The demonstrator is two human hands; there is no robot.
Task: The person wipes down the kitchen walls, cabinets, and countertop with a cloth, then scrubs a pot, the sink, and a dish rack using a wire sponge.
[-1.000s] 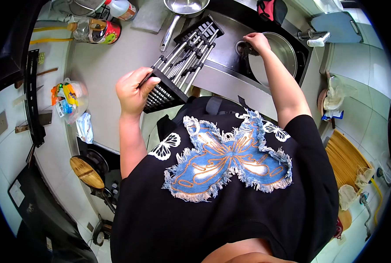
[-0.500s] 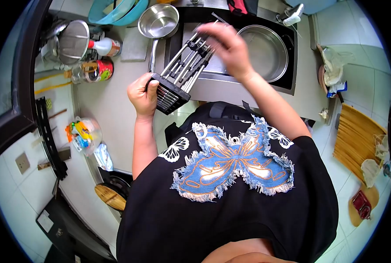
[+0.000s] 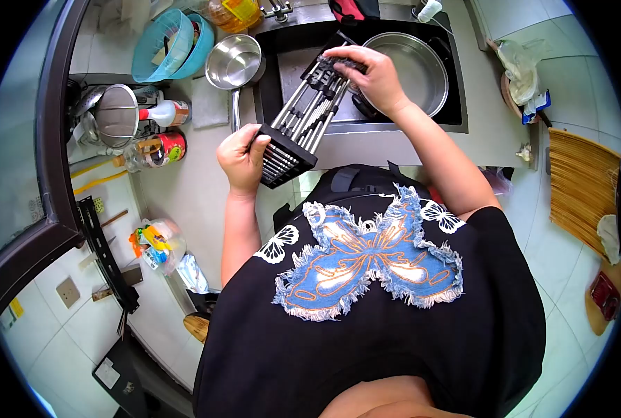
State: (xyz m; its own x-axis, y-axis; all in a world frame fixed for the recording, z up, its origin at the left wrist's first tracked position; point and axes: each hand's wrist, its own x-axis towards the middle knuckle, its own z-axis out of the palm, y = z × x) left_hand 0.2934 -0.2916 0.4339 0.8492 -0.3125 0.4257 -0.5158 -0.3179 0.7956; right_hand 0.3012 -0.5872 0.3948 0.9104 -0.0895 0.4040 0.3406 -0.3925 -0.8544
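Observation:
A sink drainer rack (image 3: 309, 115), with metal rods between black plastic ends, is tilted in the air over the counter's front edge. My left hand (image 3: 242, 159) is closed on its lower black end, thumb on top. At the upper end, the fingers of my right hand (image 3: 378, 80) wrap over the black plastic; part of their grip is hidden. Behind the rack lies the black-rimmed sink (image 3: 456, 101). A wide metal pot (image 3: 409, 78) sits in its right part, close to my right hand. To the left of the sink rests a small metal saucepan (image 3: 234, 61), its handle toward me.
Blue plastic baskets (image 3: 143, 52) and an oil bottle (image 3: 232, 14) are at the back left. Bottles (image 3: 158, 152) and a strainer (image 3: 117, 115) line the left side. A faucet (image 3: 279, 10) rises behind the sink. On the right hangs a bamboo mat (image 3: 582, 188).
My right hand, blurred and raised off the rack before, has come down onto its upper end. My left hand keeps its hold. The view has shifted slightly.

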